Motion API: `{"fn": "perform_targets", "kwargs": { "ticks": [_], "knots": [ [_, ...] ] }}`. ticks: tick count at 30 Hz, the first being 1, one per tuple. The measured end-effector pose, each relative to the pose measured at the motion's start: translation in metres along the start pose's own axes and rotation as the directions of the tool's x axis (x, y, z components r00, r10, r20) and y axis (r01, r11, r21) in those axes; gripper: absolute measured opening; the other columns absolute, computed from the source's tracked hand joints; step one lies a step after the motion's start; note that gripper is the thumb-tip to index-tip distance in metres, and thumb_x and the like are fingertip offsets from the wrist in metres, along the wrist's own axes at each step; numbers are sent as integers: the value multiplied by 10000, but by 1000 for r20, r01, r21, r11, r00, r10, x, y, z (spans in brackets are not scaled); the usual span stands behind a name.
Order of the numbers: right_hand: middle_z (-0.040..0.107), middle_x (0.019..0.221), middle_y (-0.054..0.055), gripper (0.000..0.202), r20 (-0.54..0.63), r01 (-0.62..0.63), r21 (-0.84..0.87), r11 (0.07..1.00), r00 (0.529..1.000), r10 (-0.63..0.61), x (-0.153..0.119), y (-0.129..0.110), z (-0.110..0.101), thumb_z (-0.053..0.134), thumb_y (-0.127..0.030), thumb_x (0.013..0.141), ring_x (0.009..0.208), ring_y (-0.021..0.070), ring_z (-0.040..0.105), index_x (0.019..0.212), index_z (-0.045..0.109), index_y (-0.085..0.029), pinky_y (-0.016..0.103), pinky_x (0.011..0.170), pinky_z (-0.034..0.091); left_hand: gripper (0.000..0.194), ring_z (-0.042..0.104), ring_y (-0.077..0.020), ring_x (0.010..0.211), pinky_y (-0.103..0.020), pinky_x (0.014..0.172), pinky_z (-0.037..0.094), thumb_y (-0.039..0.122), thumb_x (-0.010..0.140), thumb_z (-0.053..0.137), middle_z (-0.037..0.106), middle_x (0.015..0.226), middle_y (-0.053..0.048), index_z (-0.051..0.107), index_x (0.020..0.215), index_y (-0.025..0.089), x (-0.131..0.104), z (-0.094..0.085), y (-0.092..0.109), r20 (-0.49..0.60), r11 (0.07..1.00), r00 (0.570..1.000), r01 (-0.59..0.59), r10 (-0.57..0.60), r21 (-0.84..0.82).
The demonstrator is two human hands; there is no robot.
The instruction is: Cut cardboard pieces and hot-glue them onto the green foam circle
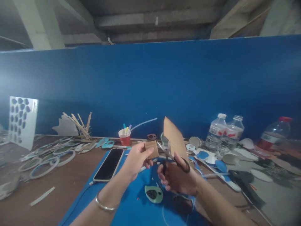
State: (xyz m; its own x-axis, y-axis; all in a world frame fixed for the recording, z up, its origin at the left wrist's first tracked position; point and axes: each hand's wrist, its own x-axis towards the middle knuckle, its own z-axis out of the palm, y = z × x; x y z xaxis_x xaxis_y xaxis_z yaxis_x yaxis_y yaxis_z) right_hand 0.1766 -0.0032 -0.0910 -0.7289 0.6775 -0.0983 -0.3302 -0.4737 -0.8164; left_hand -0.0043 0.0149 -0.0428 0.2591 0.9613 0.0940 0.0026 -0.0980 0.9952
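Between the thumb and fingers of my left hand (139, 158) is a small piece of brown cardboard (152, 148). My right hand (177, 175) is closed round the black handles of a pair of scissors (167, 153), whose blades stand apart and point up and to the left, close to the small piece. A larger brown cardboard sheet (175, 135) rises upright behind the scissors; whether my right hand touches it is unclear. Below the hands, a pale green bird-shaped cutout (153, 194) with dark markings lies on the blue mat (131, 207).
A phone (109, 164) with a cable lies left of my left hand. Behind stands a red cup (124, 138) of markers. White rings (44, 168) and a jar of sticks (86, 130) are at left; bottles (215, 133) and a black glue gun (245, 186) at right.
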Motion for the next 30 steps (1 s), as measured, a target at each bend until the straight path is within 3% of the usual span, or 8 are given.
{"fn": "perform_targets", "kwargs": {
  "ticks": [5,10,14,27,30],
  "knots": [
    [514,662,14,442,-114,122,-466,876,974,-196,1,7,5,498,-570,744,505,82,384,749,556,-132,190,439,236,252,505,-102,436,-184,381,362,333,753,572,555,526,8,581,897,126,0,-1,0,-30,997,998,-49,51,63],
    [484,615,-8,421,-181,213,-656,724,887,-425,8,27,10,491,-559,760,514,84,372,732,542,-141,200,466,258,234,518,-110,436,-193,375,348,336,756,568,592,584,-12,584,874,135,-2,3,-1,-37,985,994,-94,100,142],
    [473,585,-4,466,-164,230,-707,669,867,-471,10,34,10,452,-582,771,527,94,390,710,543,-129,217,493,279,221,517,-110,440,-198,390,351,332,767,554,614,623,-25,582,877,142,-3,5,0,-41,977,993,-102,112,189],
    [396,561,-32,468,-232,177,-663,727,875,-425,9,30,18,479,-626,720,495,85,355,665,449,-162,210,440,256,208,514,-103,445,-217,437,403,322,799,504,642,705,-40,572,907,158,-5,6,-3,-66,957,987,-125,147,263],
    [339,519,-50,501,-233,134,-729,672,874,-427,10,31,13,464,-652,707,466,73,302,605,420,-163,214,426,216,205,522,-108,446,-213,433,396,316,798,503,637,676,-35,579,905,159,-5,6,-3,-80,950,984,-130,159,283]
  ]
}}
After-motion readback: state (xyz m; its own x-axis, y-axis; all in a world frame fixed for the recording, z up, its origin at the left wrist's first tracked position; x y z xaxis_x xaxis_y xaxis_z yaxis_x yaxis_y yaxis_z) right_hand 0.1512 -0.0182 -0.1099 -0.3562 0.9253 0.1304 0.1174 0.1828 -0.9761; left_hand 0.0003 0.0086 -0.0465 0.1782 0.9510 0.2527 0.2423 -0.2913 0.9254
